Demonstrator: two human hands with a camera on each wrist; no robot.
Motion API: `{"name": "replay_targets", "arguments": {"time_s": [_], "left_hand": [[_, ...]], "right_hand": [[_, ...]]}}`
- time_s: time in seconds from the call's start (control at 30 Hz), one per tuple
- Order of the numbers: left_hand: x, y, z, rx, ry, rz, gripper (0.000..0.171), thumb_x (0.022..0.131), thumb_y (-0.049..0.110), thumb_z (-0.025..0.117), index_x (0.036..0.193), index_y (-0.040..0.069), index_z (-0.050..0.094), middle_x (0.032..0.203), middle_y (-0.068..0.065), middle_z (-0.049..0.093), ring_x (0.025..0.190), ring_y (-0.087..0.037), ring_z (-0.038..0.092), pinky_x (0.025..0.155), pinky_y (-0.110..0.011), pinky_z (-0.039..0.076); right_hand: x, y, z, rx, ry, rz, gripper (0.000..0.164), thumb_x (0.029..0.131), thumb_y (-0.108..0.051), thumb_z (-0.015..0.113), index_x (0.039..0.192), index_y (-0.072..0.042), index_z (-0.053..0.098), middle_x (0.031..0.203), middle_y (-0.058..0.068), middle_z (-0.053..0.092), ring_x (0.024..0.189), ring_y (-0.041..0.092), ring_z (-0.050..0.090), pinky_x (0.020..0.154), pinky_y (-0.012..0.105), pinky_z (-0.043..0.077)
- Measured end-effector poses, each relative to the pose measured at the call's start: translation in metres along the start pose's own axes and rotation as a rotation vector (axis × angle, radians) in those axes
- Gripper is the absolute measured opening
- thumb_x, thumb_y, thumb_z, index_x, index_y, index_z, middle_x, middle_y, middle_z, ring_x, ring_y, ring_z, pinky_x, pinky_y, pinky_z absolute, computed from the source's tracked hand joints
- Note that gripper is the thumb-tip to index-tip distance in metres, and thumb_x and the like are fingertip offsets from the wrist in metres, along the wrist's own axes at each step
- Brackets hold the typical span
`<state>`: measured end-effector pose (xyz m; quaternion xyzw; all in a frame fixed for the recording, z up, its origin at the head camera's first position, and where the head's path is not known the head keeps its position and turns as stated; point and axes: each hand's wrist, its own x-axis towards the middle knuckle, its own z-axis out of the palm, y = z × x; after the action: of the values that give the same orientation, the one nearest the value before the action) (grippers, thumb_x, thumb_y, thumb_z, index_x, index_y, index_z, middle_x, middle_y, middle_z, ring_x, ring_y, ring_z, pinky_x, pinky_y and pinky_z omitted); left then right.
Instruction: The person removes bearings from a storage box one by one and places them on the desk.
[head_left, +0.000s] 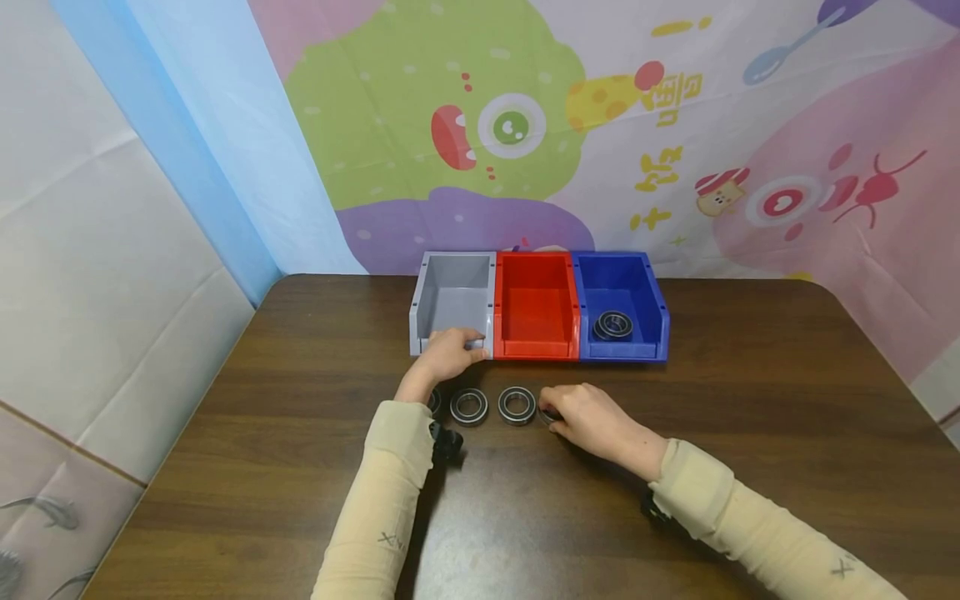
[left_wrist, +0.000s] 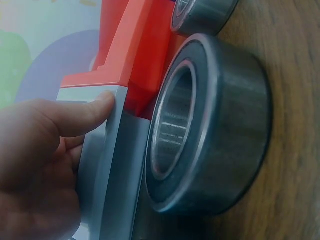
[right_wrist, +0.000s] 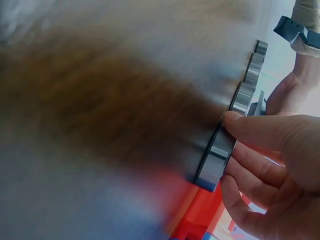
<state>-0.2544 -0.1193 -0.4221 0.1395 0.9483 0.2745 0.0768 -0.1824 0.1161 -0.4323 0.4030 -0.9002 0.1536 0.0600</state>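
Observation:
My left hand (head_left: 448, 354) grips the front lip of the grey bin (head_left: 457, 287); in the left wrist view its thumb (left_wrist: 85, 115) lies along the bin's edge and the other fingers are mostly hidden. At the right end of a row of bearings, my right hand (head_left: 596, 419) pinches a steel ball bearing (right_wrist: 216, 157) between thumb and fingers. Left of it on the table lie a bearing (head_left: 517, 406), another bearing (head_left: 469, 407) and a third bearing (head_left: 435, 402), which the left wrist partly hides.
The red bin (head_left: 536, 300) stands between the grey bin and the blue bin (head_left: 654, 321), side by side at the back of the brown table (head_left: 315, 367). Bearings (head_left: 615, 323) lie in the blue bin's front. A printed cloth (head_left: 420, 100) hangs behind.

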Motion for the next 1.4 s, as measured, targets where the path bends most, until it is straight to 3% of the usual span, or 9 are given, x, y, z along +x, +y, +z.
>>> {"name": "replay_targets", "arguments": {"time_s": [0.33, 0.57, 0.77, 1.0, 1.17, 1.4], "left_hand": [[0.001, 0.0, 0.001, -0.005, -0.005, -0.008, 0.039, 0.087, 0.026, 0.059, 0.119, 0.004, 0.059, 0.12, -0.012, 0.06, 0.115, -0.028, 0.051, 0.101, -0.044, 0.025], [0.0, 0.001, 0.001, -0.002, 0.002, 0.004, 0.037, 0.087, 0.025, 0.06, 0.117, 0.004, 0.061, 0.118, -0.012, 0.061, 0.113, -0.028, 0.053, 0.1, -0.045, 0.025], [0.0, 0.001, 0.001, -0.004, 0.0, -0.008, 0.039, 0.087, 0.025, 0.06, 0.119, 0.004, 0.06, 0.119, -0.012, 0.06, 0.115, -0.028, 0.052, 0.101, -0.045, 0.025], [0.0, 0.0, 0.0, -0.006, 0.001, -0.011, 0.039, 0.087, 0.025, 0.059, 0.119, 0.004, 0.059, 0.119, -0.012, 0.06, 0.115, -0.029, 0.052, 0.102, -0.045, 0.024], [-0.001, 0.0, 0.0, -0.01, 0.002, -0.012, 0.039, 0.087, 0.025, 0.06, 0.119, 0.003, 0.059, 0.12, -0.012, 0.06, 0.116, -0.029, 0.051, 0.102, -0.045, 0.024], [0.0, 0.0, 0.001, -0.009, 0.003, -0.005, 0.039, 0.087, 0.025, 0.06, 0.119, 0.004, 0.06, 0.119, -0.012, 0.06, 0.115, -0.028, 0.051, 0.102, -0.045, 0.024]], "right_hand": [[-0.002, -0.002, -0.001, 0.029, -0.018, 0.033, 0.01, 0.077, -0.01, 0.068, 0.085, -0.01, 0.062, 0.077, -0.002, 0.062, 0.067, 0.01, 0.056, 0.065, 0.028, 0.049], [0.0, 0.004, -0.011, 0.027, 0.017, 0.092, 0.007, 0.08, -0.014, 0.067, 0.086, -0.012, 0.063, 0.08, -0.002, 0.061, 0.073, 0.011, 0.057, 0.068, 0.029, 0.05], [0.002, 0.027, -0.028, 0.015, 0.105, 0.126, 0.006, 0.08, -0.011, 0.065, 0.086, -0.009, 0.064, 0.08, 0.001, 0.063, 0.073, 0.015, 0.059, 0.07, 0.033, 0.05], [0.005, 0.061, -0.051, -0.035, 0.167, 0.244, 0.007, 0.082, -0.01, 0.062, 0.087, -0.007, 0.065, 0.082, 0.006, 0.063, 0.073, 0.02, 0.058, 0.069, 0.038, 0.049], [0.01, 0.079, -0.053, -0.044, 0.167, 0.31, 0.012, 0.082, -0.008, 0.061, 0.091, -0.002, 0.066, 0.087, 0.013, 0.063, 0.078, 0.027, 0.06, 0.071, 0.043, 0.049], [0.014, 0.092, -0.049, -0.046, 0.092, 0.369, 0.022, 0.084, -0.006, 0.058, 0.102, 0.002, 0.065, 0.098, 0.02, 0.063, 0.091, 0.036, 0.06, 0.08, 0.049, 0.047]]}}
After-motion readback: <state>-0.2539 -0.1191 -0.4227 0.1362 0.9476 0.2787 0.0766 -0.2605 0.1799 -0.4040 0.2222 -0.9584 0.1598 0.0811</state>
